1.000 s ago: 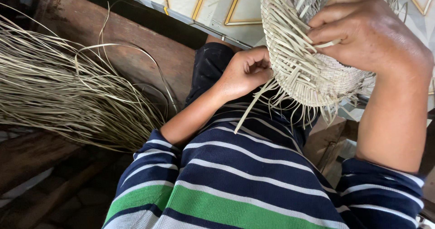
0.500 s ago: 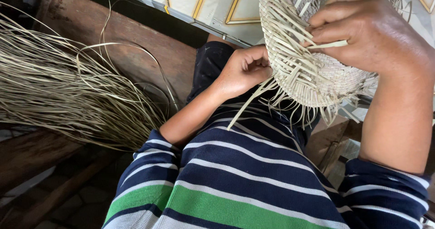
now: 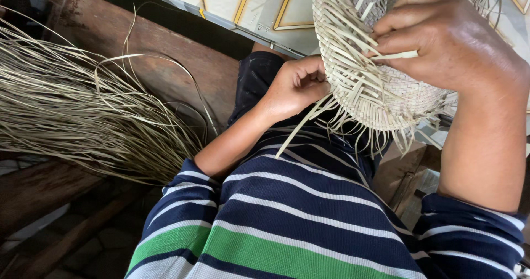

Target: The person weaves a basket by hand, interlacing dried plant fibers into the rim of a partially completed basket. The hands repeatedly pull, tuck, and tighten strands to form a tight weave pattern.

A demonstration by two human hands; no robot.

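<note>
1. Your right hand [image 3: 447, 47] is clamped over the top of the basket [image 3: 375, 86], fingers pressed onto the weave, one loose strip [image 3: 395, 54] pinned beneath them so that it cannot slip.
2. Your left hand [image 3: 295, 86] is curled at the basket's lower edge, fingertips pinching a strand [image 3: 301, 130] that trails down across your striped shirt [image 3: 298, 224].
3. The basket hangs in the air in front of your chest, its unfinished ends bristling outward, turned so the working edge faces your left hand.
4. A bundle [image 3: 72, 113] of dry strips lies to your left on the bench [image 3: 165, 52], near your left elbow.
</note>
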